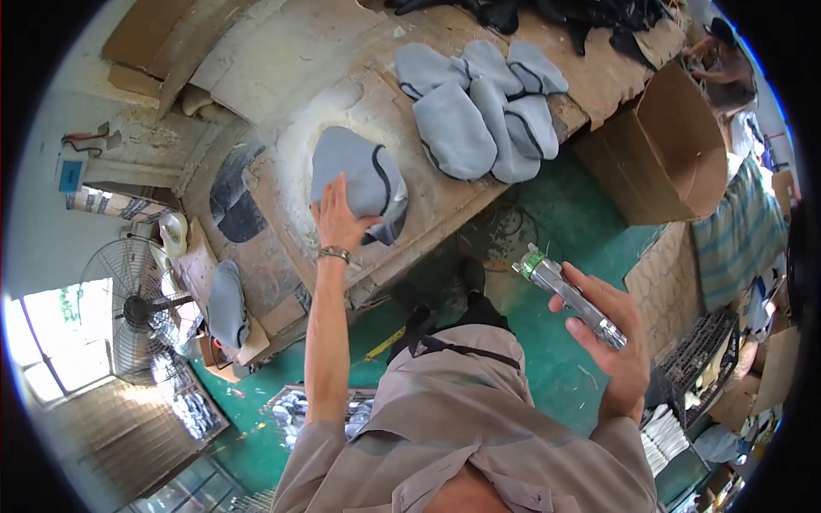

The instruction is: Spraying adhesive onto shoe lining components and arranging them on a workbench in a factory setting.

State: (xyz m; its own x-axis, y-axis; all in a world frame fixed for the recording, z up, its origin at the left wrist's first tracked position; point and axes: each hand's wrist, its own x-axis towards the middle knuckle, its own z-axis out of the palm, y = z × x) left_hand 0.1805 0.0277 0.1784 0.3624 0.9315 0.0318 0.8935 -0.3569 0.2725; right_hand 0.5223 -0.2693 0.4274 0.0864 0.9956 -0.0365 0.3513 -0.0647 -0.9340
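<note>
My left hand (pixel 340 221) rests on a rounded grey fabric piece (pixel 349 162) with black edging, which lies on the worktable. The fingers are spread over its surface, with the thumb out toward its near edge. Part of the piece under the palm is hidden. Off to the right, over the green floor, my right hand (pixel 611 321) is closed round a silver cylindrical hand tool (pixel 571 295) with a green collar at its front end. The tool points up and left, toward the table, and touches nothing there.
Several similar grey pieces (pixel 453 128) lie overlapping at the table's far right. Black scraps (pixel 581 26) sit beyond them. An open cardboard box (pixel 637 162) stands right of the table (pixel 376 98). A standing fan (pixel 137 309) is at left. Another person (pixel 727 73) is far right.
</note>
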